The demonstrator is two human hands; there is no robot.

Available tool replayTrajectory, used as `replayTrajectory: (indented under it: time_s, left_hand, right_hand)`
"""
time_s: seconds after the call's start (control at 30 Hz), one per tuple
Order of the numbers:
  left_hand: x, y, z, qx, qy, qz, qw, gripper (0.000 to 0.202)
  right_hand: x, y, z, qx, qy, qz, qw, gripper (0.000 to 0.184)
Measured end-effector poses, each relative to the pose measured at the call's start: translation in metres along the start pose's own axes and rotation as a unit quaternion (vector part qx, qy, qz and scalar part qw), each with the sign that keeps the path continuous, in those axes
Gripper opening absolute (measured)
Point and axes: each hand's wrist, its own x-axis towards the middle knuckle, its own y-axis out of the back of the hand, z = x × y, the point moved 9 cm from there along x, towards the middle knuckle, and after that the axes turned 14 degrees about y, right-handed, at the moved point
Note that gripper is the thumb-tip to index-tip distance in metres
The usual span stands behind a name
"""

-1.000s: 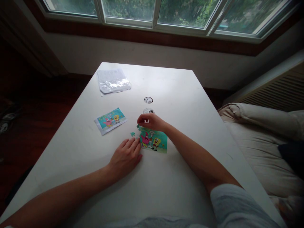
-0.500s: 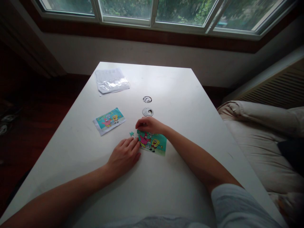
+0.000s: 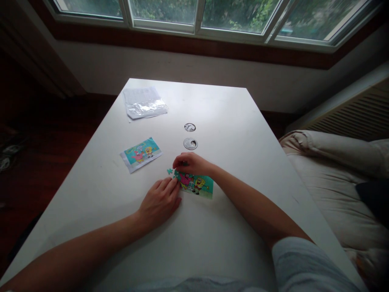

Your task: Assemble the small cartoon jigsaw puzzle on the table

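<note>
A small cartoon jigsaw puzzle [image 3: 196, 185] lies on the white table [image 3: 212, 243]. My right hand [image 3: 190, 163] rests on its upper left corner with fingers curled and pressed down on the pieces there. My left hand [image 3: 159, 201] lies flat, fingers stretched out, its fingertips touching the puzzle's left edge. One loose teal puzzle piece [image 3: 169, 171] sits on the table just left of my right hand's fingertips.
A printed reference picture [image 3: 141, 153] of the same cartoon lies to the left. A clear plastic bag on paper [image 3: 144, 103] lies at the far left of the table. Two round cable holes [image 3: 190, 135] sit mid-table. A cushioned seat [image 3: 337, 170] is on the right.
My right hand has come down from holding a piece just above the puzzle's top left corner to pressing on that corner. The left hand has stayed put.
</note>
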Motion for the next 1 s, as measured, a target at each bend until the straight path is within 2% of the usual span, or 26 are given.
replayTrajectory:
  time_s: [0.27, 0.4, 0.63, 1.0]
  left_hand:
    - [0.002, 0.002, 0.001, 0.010, 0.002, -0.012, 1.000, 0.036]
    - [0.000, 0.005, 0.002, 0.003, -0.003, 0.003, 1.000, 0.033]
    - [-0.001, 0.007, 0.002, -0.007, -0.005, 0.010, 1.000, 0.031]
    - [0.000, 0.006, 0.001, -0.019, 0.001, 0.004, 1.000, 0.031]
  right_hand:
    - [0.005, -0.007, -0.016, -0.097, 0.064, -0.030, 0.993, 0.013]
    - [0.004, -0.007, -0.015, -0.084, 0.053, -0.018, 0.995, 0.013]
    - [0.001, -0.008, -0.003, 0.020, -0.011, -0.001, 1.000, 0.013]
    - [0.004, -0.009, -0.015, -0.075, 0.045, -0.013, 0.996, 0.010]
